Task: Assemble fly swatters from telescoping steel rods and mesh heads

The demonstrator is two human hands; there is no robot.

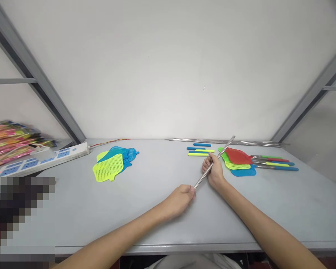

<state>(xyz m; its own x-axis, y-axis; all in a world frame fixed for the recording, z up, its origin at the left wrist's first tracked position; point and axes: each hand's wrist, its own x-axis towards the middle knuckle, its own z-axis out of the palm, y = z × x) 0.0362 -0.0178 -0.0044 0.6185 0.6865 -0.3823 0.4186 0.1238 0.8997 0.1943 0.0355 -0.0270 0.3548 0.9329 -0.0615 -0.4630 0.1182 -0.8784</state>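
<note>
A slim metal rod [225, 147] slants over the table, its far end up and to the right. My left hand [182, 200] is closed round the rod's near end. Farther along it, my right hand [214, 170] grips the rod near its middle with curled fingers. Just beyond the right hand lie several blue and yellow handle grips [202, 145]. To its right, fly swatters with red, green, yellow and blue heads [238, 156] overlap, their handles [285, 168] pointing right. On the left side is a loose pile of yellow and blue swatter heads [108, 169].
Long thin metal rods [257, 143] lie along the wall at the back. A white power strip [49, 158] and a heap of wrapped colourful packages [9, 140] sit at the left. Grey metal posts [56, 101] frame the table [145, 220]. The lower left corner is pixelated.
</note>
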